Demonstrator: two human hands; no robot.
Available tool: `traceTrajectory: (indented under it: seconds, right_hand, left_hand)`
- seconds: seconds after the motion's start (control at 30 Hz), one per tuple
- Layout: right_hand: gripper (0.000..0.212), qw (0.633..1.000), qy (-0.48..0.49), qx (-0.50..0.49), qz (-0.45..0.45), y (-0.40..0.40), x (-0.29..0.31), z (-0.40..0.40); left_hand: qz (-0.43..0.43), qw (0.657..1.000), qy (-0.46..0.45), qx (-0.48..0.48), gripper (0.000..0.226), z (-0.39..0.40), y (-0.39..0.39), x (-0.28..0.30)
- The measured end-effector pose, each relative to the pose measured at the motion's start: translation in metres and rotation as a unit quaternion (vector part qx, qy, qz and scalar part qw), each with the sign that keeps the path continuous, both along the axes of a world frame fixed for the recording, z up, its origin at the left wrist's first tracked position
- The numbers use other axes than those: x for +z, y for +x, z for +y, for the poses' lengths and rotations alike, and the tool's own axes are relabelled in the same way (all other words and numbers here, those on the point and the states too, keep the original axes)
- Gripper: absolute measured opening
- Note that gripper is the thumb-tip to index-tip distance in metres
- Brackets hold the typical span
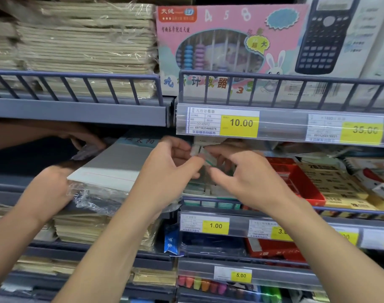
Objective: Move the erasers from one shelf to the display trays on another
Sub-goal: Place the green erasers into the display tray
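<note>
My left hand [164, 169] and my right hand [247, 176] meet in front of the middle shelf, fingers curled in, pinching a small pale eraser [197, 151] between their tips; it is blurred, but its long axis looks roughly level, running from one hand across to the other, with a thin green edge just below my right fingertips. Directly under the grip sits a display tray [210, 189] of pale and green packs, its contents too smeared to read. To the right of my right hand a red tray [300, 182] holds yellow boxed erasers [333, 184], lying flat with their print facing up. To the left of my left hand a second person's hands [49, 193] rest on a plastic-wrapped stack of paper [112, 169]. Above the grip, the grey shelf rail [274, 125] carries yellow price tags, and over it stand a pink abacus box [228, 40] and a calculator box [326, 33]. Below, more tagged shelves hold notebooks and coloured items.
</note>
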State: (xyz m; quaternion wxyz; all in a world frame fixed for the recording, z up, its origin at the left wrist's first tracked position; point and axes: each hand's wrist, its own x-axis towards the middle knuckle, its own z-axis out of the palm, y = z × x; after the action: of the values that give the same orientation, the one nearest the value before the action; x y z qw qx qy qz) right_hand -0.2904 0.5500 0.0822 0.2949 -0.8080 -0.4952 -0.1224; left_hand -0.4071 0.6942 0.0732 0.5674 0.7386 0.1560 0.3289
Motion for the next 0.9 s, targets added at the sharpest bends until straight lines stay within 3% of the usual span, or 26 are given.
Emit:
traceTrajectory:
  seconds: [0.13, 0.23, 0.33, 0.47, 0.9]
  right_hand:
    - [0.023, 0.996, -0.05, 0.012, 0.07, 0.022, 0.011, -0.02]
    - [0.019, 0.992, -0.11, 0.042, 0.046, 0.03, 0.018, -0.028]
    - [0.017, 0.98, -0.19, 0.055, 0.005, 0.034, 0.021, -0.026]
    - [0.019, 0.961, -0.267, 0.066, -0.007, 0.036, 0.019, -0.014]
    - [0.016, 0.943, -0.33, 0.042, -0.001, 0.036, 0.01, 0.008]
  left_hand:
    - [0.049, 0.964, 0.262, 0.014, 0.016, 0.002, -0.018, -0.009]
    - [0.103, 0.899, 0.424, -0.036, 0.03, 0.003, -0.024, -0.018]
    - [0.116, 0.845, 0.52, -0.05, 0.036, 0.002, -0.024, -0.025]
    - [0.093, 0.817, 0.568, -0.032, 0.017, 0.0, -0.022, -0.03]
    - [0.07, 0.818, 0.57, -0.029, 0.014, -0.001, -0.022, -0.034]
